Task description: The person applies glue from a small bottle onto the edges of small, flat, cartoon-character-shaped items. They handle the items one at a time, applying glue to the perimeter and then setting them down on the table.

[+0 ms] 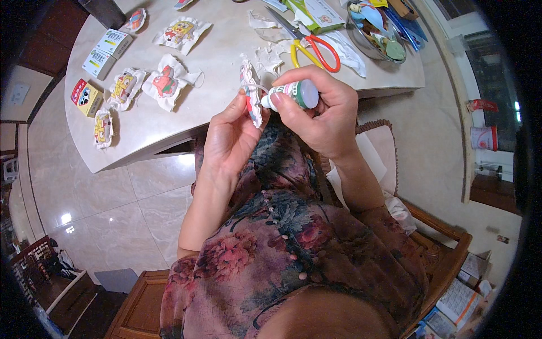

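My left hand (231, 133) pinches a small stuffed fabric figure (250, 95), turned so its edge faces up. A thin pale loop (256, 87) lies across its side. In my right hand (324, 112) is a small white squeeze bottle (294, 94) with a green band, tilted nearly level. Its nozzle points at the figure's edge, close by my left fingertips; whether it touches cannot be made out. Both hands are just above the front edge of the table (220, 76).
Several printed stuffed fabric figures (165, 80) and small cartons (99, 63) lie at the left. Scissors (313, 48) with red and yellow handles rest among fabric scraps (271, 55). A bowl of oddments (377, 31) stands at the far right, beside a green-white box (315, 17).
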